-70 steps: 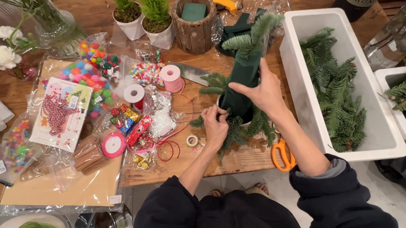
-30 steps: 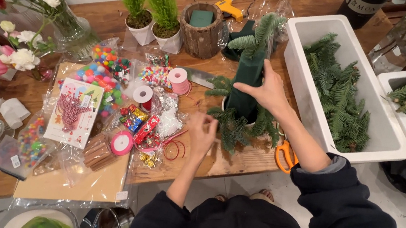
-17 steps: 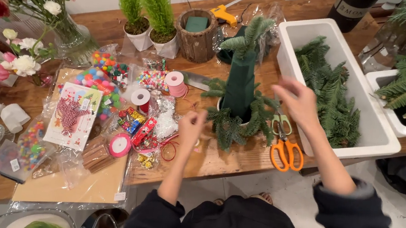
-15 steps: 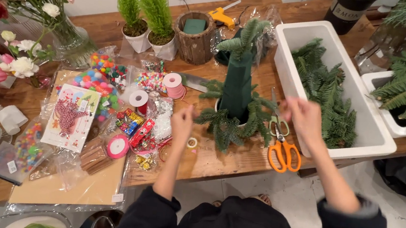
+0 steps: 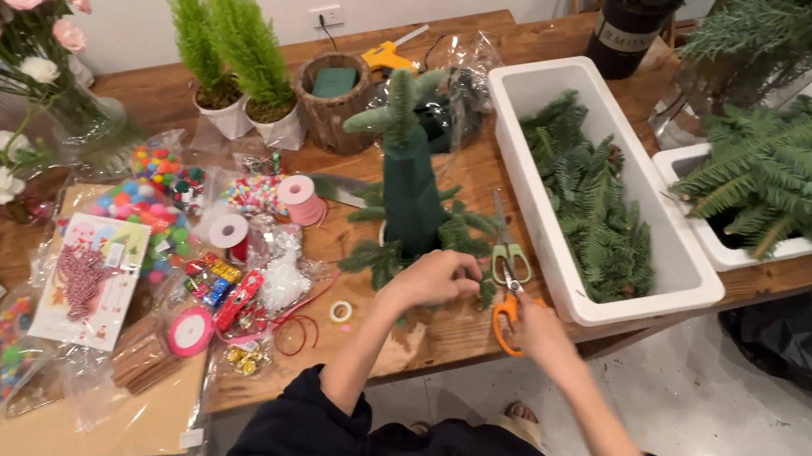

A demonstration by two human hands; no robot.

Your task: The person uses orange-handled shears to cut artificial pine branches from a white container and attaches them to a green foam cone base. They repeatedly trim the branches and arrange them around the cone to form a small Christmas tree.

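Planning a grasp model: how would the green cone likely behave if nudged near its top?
The green cone is tall and narrow on a small base, so it would probably tip. It looks like floral foam: likely light and easily dented. Sprigs ringing the base may brace it slightly.

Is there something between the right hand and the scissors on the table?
Nothing visible stands between them. The right hand is already at the orange handle of the scissors, which lie on the wooden table beside the white tub. The left hand is apart, at the sprigs by the green cone.
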